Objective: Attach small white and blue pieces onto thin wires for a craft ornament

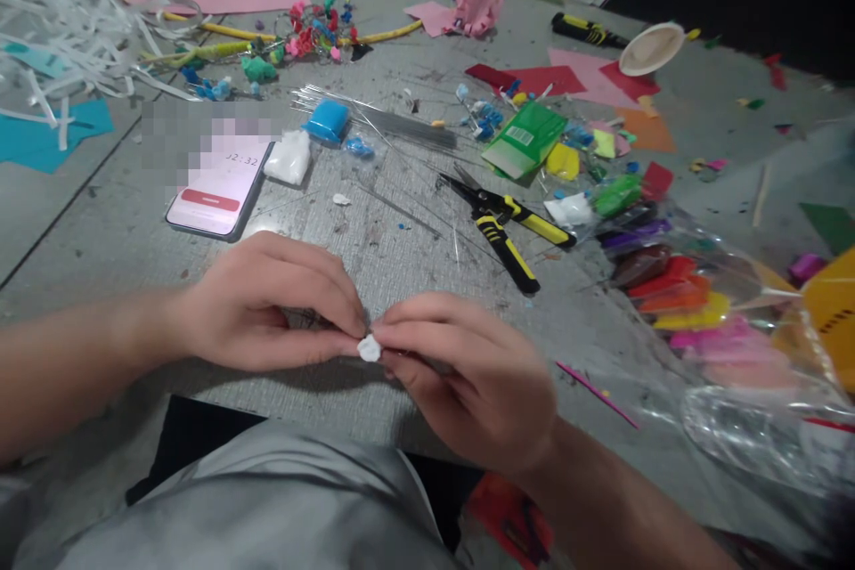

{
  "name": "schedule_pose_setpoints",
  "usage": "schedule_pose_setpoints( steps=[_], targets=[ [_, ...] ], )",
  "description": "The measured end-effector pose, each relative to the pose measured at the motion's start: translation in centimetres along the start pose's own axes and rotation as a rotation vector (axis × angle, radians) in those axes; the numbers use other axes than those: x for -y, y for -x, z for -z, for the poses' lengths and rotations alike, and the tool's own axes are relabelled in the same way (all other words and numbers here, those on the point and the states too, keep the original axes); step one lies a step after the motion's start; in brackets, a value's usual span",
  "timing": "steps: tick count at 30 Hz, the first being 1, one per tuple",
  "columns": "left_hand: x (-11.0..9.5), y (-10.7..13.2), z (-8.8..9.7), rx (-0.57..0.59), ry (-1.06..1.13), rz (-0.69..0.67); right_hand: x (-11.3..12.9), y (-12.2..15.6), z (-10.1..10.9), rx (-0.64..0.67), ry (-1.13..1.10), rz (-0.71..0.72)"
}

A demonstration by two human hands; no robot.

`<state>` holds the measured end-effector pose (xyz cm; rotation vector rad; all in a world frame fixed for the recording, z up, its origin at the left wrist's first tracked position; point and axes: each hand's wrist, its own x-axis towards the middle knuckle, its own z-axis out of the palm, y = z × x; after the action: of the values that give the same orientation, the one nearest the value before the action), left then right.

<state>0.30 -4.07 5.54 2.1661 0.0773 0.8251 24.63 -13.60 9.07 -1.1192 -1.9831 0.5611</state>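
A small lump of white modelling clay (pixel 370 347) sits between my fingertips. My left hand (pixel 280 303) pinches it from the left with thumb and index finger. From the other side, my right hand (pixel 474 374) also grips it, thumb below and fingers above. Whether a wire runs inside the lump is hidden. Just beyond my hands lie a packet of white clay (pixel 289 158), a block of blue clay (pixel 327 120) and a white scrap (pixel 341 199). Black-and-yellow pliers (pixel 500 227) rest open on the grey table, right of the thin metal wires (pixel 414 126).
A phone (pixel 217 187) showing a timer lies at left. Shredded white paper strips (pixel 73 27) heap behind it. A green box (pixel 525 141) and a clear bag of coloured clay packs (pixel 695 285) stand at right. Nearer is a pink stick (pixel 597 394).
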Motion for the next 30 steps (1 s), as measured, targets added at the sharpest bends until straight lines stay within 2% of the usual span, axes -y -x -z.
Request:
schedule_pose_setpoints(
  steps=[5,11,16,25,30],
  targets=[
    [0.00,0.08,-0.30,-0.023,0.041,0.041,-0.08,-0.11,-0.36,-0.041,-0.104,-0.067],
    [0.05,0.47,-0.62,-0.092,0.037,0.112,-0.52,0.03,-0.85,-0.101,-0.110,-0.107],
    [0.11,0.29,-0.80,-0.032,0.120,0.088,-0.66,0.10,-0.69,-0.047,-0.133,-0.079],
    [0.23,0.33,-0.73,0.009,0.119,0.042,-0.51,-0.07,-0.63,-0.047,-0.223,-0.076],
    [0.23,0.47,-0.93,-0.011,0.122,0.038,-0.64,-0.05,-0.69,-0.034,-0.260,-0.075]
  ],
)
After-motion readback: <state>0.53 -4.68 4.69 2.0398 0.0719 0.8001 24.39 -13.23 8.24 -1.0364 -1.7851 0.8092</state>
